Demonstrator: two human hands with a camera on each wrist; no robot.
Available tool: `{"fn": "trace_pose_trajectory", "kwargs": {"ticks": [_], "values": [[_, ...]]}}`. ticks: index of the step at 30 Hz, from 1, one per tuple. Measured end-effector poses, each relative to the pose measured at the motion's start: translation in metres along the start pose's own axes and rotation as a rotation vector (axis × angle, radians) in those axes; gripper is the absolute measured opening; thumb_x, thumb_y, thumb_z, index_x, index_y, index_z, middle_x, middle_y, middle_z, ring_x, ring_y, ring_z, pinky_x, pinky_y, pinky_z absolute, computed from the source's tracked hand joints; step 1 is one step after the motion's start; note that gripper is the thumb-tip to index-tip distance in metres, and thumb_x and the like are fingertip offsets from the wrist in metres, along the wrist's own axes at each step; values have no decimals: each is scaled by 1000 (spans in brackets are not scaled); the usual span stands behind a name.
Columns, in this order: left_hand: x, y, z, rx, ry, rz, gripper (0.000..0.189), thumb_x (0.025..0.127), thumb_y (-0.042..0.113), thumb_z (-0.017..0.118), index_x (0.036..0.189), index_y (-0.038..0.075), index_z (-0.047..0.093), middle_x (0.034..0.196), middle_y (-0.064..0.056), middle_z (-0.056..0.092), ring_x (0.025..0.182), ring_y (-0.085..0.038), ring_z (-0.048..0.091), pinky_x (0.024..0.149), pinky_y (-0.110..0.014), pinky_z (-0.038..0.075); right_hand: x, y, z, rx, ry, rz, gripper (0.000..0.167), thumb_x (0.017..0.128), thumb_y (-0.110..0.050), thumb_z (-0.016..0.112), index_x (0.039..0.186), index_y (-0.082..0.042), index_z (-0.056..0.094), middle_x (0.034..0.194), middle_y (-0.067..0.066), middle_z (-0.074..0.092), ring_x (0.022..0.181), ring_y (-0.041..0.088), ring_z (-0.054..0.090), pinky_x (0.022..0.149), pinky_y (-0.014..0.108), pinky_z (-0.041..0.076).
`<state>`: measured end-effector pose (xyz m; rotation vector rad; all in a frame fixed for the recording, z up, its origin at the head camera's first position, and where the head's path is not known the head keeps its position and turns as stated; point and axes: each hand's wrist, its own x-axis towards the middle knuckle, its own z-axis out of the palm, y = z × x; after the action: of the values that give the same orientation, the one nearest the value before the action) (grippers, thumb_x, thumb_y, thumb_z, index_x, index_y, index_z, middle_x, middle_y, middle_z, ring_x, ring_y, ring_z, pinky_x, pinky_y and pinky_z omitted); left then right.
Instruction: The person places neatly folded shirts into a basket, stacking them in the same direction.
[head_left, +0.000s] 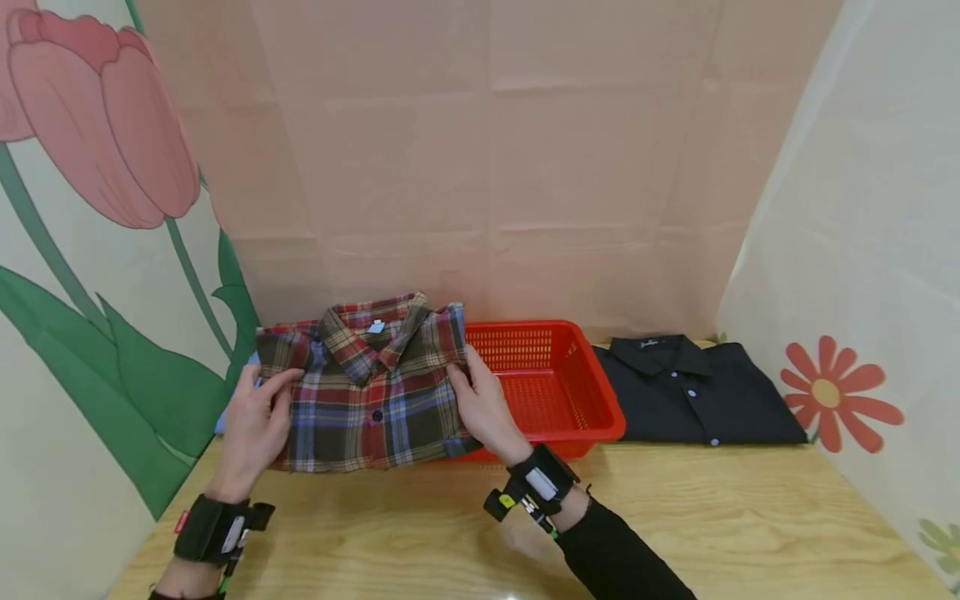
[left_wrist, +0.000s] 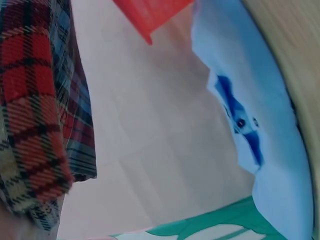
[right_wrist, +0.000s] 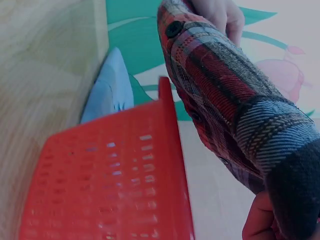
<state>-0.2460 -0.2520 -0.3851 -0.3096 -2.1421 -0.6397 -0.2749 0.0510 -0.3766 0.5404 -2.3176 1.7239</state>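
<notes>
A folded plaid shirt [head_left: 375, 408], red, green and blue with its collar at the top, is held up between both hands. My left hand [head_left: 257, 421] pinches its left side between thumb and fingers. On the opposite side my right hand [head_left: 489, 407] grips the edge, its thumb in front; its curled fingers [right_wrist: 259, 220] show under the cloth in the right wrist view. The shirt overlaps the left part of a red plastic basket [head_left: 597, 400] in the head view. Past the left hand lies a light blue shirt [left_wrist: 280, 145], mostly hidden behind the plaid one from the head.
On the wooden table [head_left: 720, 508], a folded dark shirt [head_left: 712, 396] with light buttons lies right of the basket. A pinkish backdrop [head_left: 525, 167] rises behind, and flower-printed sheets [head_left: 862, 250] flank both sides.
</notes>
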Motion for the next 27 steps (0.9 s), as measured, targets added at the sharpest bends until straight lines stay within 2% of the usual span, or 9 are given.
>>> {"fn": "trace_pose_trajectory", "kwargs": {"ticks": [3,6,12,17,27], "values": [[2,1,-1,-4,9,4,24,90,-9,55,104,-1,73,100,-20,50,63,-15,33,53,-26,26,1,-3,-1,-4,10,7,29,105,-26,44,134,-28,51,125,3,61,113,21,59,95,45,48],[4,3,-1,-4,5,6,23,92,-5,55,105,0,73,102,-20,49,55,-13,30,49,-25,25,1,-3,-3,1,11,9,30,105,-27,45,134,-30,51,127,2,61,114,22,58,97,47,47],[6,4,-1,-34,-1,17,22,96,0,55,108,3,73,105,-19,50,47,-7,23,45,-24,23,-1,-4,-7,-8,11,12,27,105,-29,46,131,-29,53,122,2,62,106,23,58,93,44,48],[4,3,-4,-69,-26,8,24,99,4,52,112,5,72,106,-18,48,47,-5,20,45,-24,23,-2,-6,-9,-93,32,3,26,105,-31,46,130,-27,53,121,4,62,104,25,58,92,45,48],[4,1,-13,-110,-55,-2,25,99,4,52,116,4,70,105,-17,45,49,-10,26,46,-24,25,0,-14,-10,-225,25,-53,35,104,-36,46,138,-27,49,126,6,62,103,26,60,94,47,48]]}}
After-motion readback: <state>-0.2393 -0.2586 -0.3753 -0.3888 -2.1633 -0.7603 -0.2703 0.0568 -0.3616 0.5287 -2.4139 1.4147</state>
